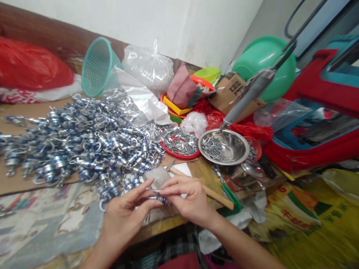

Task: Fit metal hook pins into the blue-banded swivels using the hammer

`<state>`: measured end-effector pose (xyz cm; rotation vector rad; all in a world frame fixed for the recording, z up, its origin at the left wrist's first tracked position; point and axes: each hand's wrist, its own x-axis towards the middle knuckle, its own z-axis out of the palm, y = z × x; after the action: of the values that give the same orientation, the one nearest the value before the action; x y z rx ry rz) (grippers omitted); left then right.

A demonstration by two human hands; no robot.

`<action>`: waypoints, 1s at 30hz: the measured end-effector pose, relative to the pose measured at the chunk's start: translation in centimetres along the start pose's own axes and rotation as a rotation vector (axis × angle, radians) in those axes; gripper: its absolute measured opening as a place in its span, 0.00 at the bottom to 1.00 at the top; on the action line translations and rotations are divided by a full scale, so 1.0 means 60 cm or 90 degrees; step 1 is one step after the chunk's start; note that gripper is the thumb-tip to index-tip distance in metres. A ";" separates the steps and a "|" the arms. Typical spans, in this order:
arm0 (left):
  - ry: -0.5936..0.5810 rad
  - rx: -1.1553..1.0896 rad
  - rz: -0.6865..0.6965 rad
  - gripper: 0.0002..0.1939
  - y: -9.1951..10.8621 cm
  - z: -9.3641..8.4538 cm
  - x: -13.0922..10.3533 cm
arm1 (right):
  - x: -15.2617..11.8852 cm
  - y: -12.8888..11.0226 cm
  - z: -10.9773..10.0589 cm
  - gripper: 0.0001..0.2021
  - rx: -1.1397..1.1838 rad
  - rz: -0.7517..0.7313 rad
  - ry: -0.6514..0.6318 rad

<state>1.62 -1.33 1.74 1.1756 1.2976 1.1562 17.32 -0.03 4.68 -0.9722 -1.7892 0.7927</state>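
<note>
White wall [168,22] backs a cluttered wooden bench [202,168], part of it covered with brown cardboard and worn printed paper. Near its front edge, a small cylindrical part of silver and blue metal [158,198] sits between the fingertips of 2 bare hands. Thumb and fingers of the left hand [126,207] pinch it from the left, while the right hand [186,196] has its fingertips closed on the blue end at the right; a thin pale piece shows just above, its outline blurred. Both palms stay clear of the part.

Beyond the left hand spreads a large heap of similar silver and blue metal fittings [84,144], many with hooks or rings. Just past the fingertips lies a cloudy whitish block [157,175], and a tan wooden handle [218,196] runs out behind the right hand. Farther back stand a round red plastic tray [179,155] of silvery pieces and, to its right, a shiny steel bowl [239,144] holding thin metal pins [214,148], with a grey cylindrical tool [246,99] slanting down over it
</note>
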 end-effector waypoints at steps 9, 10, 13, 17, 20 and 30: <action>0.032 0.111 0.123 0.12 0.010 -0.002 -0.010 | -0.011 -0.006 -0.003 0.06 0.012 0.086 0.005; 0.033 0.121 0.136 0.11 0.011 -0.003 -0.011 | -0.013 -0.008 -0.002 0.06 0.004 0.088 0.010; -0.002 0.120 0.158 0.08 0.017 -0.007 -0.013 | -0.020 -0.013 -0.003 0.04 -0.027 0.063 0.006; -0.021 0.077 0.078 0.05 0.024 -0.013 -0.012 | -0.034 -0.012 -0.005 0.12 -0.108 -0.078 0.002; -0.024 0.060 0.016 0.04 0.030 -0.014 -0.011 | -0.042 -0.008 -0.007 0.11 -0.233 -0.261 -0.020; -0.082 0.133 0.025 0.05 0.041 -0.020 -0.005 | -0.039 0.005 -0.008 0.13 -0.235 -0.280 -0.006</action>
<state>0.52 -1.50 4.25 1.4092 1.3240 0.9725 18.44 -1.89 3.64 -0.7554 -2.1000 0.1952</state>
